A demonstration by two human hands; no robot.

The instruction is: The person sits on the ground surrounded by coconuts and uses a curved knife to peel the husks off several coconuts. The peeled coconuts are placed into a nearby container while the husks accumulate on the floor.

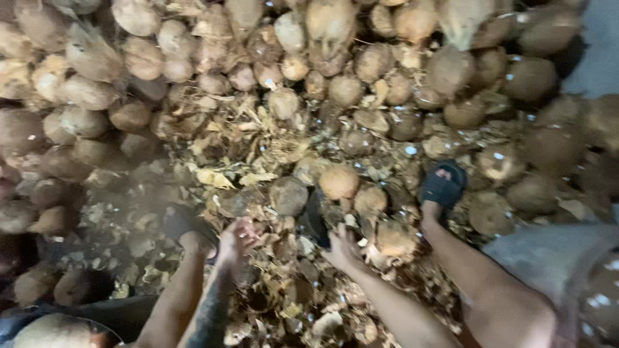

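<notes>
My left hand [236,240] reaches down onto loose husk scraps [258,161], its fingers spread and nothing clearly in it. My right hand [342,249] is lower centre, pressed among husk pieces beside a dark upright blade-like thing [314,220]. The blur hides whether it grips anything. A husked coconut [394,238] lies just right of that hand, and a paler round coconut [339,182] sits just beyond the blade. My feet stand in the husk, the right one in a dark sandal [443,187] and the left one [188,227] next to my left hand.
A high heap of brown coconuts [335,38] fills the whole far side and the left [39,129]. Torn husk covers the ground around my feet. A round pale object [55,332] sits at the bottom left corner. Grey fabric [548,258] covers my right leg.
</notes>
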